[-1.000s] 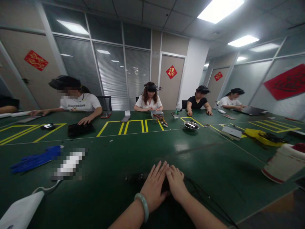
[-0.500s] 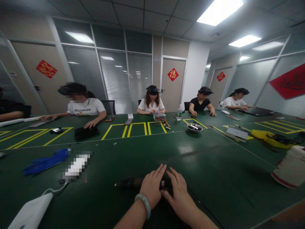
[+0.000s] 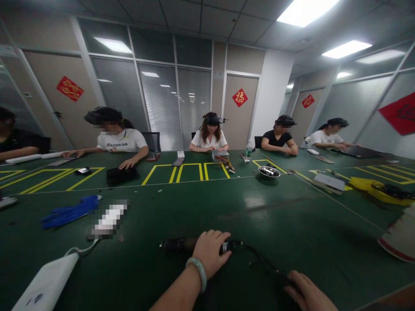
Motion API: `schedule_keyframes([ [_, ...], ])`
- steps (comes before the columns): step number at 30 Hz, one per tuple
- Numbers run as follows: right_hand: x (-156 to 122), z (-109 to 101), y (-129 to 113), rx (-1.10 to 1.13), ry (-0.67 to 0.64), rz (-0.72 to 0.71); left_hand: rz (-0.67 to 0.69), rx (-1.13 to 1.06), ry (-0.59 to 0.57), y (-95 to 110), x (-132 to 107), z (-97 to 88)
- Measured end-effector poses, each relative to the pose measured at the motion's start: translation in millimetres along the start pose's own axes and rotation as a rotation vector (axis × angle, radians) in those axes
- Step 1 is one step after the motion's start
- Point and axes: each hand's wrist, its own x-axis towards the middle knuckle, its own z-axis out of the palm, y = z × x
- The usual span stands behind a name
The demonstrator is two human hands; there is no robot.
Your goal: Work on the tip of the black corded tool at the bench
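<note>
A dark, tube-shaped electric screwdriver lies on the green table with its metal tip pointing left. My left hand, with a pale green bangle at the wrist, is wrapped over its rear half and covers much of the body. From the tool's right end a thin black cord curves away to the right. Near the bottom edge, my right hand is closed around that cord, well apart from the left; part of its fingers is in shadow.
On the left lie a blue glove, a pixelated phone and a white power bank wired to it. Farther off are a metal bowl and a yellow tray. Several people wearing headsets sit across the table.
My right hand has left the tool's rear end and moved right and nearer to me, onto the cord. My left hand stays on the screwdriver. The view has shifted slightly.
</note>
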Motion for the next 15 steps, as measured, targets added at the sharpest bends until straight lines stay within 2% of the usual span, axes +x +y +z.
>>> schedule_keyframes([
  [3, 21.7, -33.8, -1.0, 0.028, -0.046, -0.086, 0.006, 0.002, 0.0, 0.3, -1.1, -1.0],
  [6, 56.6, -65.7, -13.9, -0.089, 0.004, -0.121, 0.02, 0.005, -0.007, 0.6, -2.7, -1.9],
  [8, 83.9, -74.5, -28.7, -0.203, 0.05, -0.106, 0.021, 0.011, -0.013, 1.6, -2.7, -2.8],
  [11, 121.3, -63.1, -54.3, -0.293, 0.148, -0.027, 0.016, 0.034, -0.015, 3.1, -0.5, -4.5],
  [15, 145.0, -25.0, -75.0, -0.282, 0.272, 0.011, 0.006, 0.058, -0.001, 0.5, 2.5, -6.5],
])
